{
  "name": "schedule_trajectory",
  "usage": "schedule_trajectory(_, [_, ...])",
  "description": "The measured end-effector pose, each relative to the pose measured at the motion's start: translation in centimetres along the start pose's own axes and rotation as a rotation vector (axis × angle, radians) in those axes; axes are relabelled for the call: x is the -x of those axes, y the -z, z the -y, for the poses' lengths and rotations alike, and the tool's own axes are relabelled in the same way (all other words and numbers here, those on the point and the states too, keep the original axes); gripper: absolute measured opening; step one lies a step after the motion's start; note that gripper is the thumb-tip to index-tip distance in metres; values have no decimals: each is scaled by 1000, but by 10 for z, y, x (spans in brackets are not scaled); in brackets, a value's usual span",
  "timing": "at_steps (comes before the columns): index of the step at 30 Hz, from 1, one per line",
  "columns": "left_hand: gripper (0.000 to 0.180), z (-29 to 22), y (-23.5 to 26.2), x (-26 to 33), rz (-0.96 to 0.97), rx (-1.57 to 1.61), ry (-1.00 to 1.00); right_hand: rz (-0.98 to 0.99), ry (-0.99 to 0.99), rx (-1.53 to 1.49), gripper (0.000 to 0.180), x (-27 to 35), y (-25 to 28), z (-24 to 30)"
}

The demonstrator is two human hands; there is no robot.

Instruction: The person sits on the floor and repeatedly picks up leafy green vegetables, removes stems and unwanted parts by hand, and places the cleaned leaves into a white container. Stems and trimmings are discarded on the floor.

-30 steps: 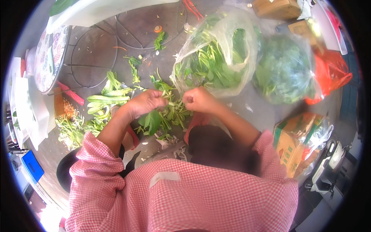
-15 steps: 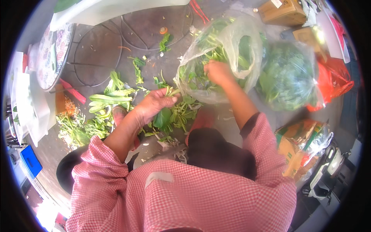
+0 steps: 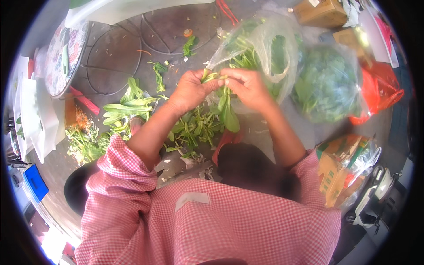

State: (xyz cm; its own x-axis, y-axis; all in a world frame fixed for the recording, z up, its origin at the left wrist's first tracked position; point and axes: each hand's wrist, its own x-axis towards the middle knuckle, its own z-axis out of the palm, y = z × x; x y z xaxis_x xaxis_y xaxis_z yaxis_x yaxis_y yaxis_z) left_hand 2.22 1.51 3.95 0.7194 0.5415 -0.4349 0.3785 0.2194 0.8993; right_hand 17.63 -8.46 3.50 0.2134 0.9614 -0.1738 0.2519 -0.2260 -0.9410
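Two hands work one leafy green stalk (image 3: 227,112) above the floor: the left hand (image 3: 191,90) and right hand (image 3: 247,86) each keep a closed grip on its stem end. Trimming seems underway; next likely calls for pulling apart steadily.

Orange plastic bag (image 3: 383,90), cardboard box (image 3: 320,12), blue crate (image 3: 35,182), patterned round tray (image 3: 66,57).

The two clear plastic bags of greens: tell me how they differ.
The nearer clear bag, just behind the left hand and right hand, gapes open with loose, long-stemmed leaves showing; the farther bag looks closed around its load. The nearer bag sags loosely; the farther one bulges into a rounded, densely packed mound. Both are thin, transparent, filled with green leaves, and lie on the ground.
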Motion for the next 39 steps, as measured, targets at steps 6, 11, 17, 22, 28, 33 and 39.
schedule_trajectory(6, [22,-5,3,10,137,-13,115,-206,192,353,18,1,-3,-27])
schedule_trajectory(11, [23,4,-1,18,17,20,5,-153,-246,-138,20,8,7,-20])
schedule_trajectory(17, [22,15,-19,15,-73,-459,-161,-148,-320,-286,19,10,-2,-9])
schedule_trajectory(22, [23,8,-11,14,109,-17,117,-133,-304,-352,15,12,-3,-13])
schedule_trajectory(28, [30,7,1,15,288,-40,194,-171,-62,-115,15,16,-13,-19])
schedule_trajectory(33, [33,8,29,16,360,-96,196,-83,-345,-235,17,21,4,-32])
schedule_trajectory(39, [33,8,-5,19,271,225,215,-5,-289,-544,16,21,-12,-18])
